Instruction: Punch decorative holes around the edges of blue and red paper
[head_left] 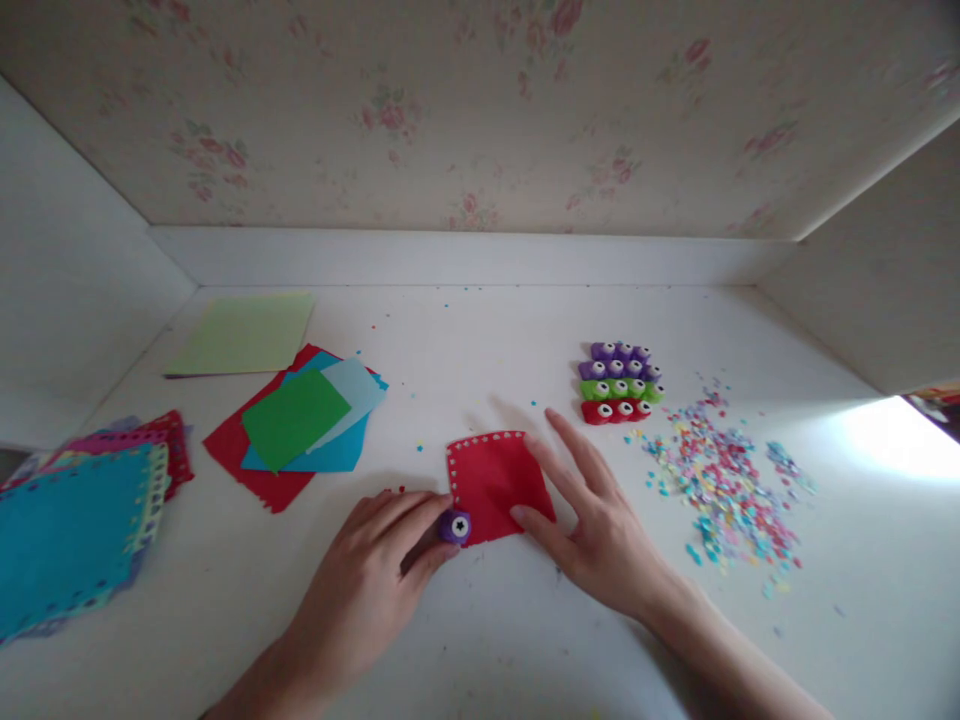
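Note:
A small red sheet of paper (pixel 501 485) lies flat on the white table, with a row of punched holes along its top and left edges. My left hand (pixel 379 555) grips a purple craft punch (pixel 454 526) with a black star on its white button. The punch sits at the lower left edge of the red sheet. Spread over the right side of the sheet is my right hand (pixel 600 525), its thumb resting on the paper and its fingers stretched past the upper right corner.
Several purple, green and red punches (pixel 621 384) stand in rows at the right. Beside them lies a scatter of colourful confetti (pixel 739 485). Coloured papers (pixel 296 420) and a pale green stack (pixel 244 335) lie left; punched sheets (pixel 71 530) are piled far left. A floral wall (pixel 480 120) closes the back.

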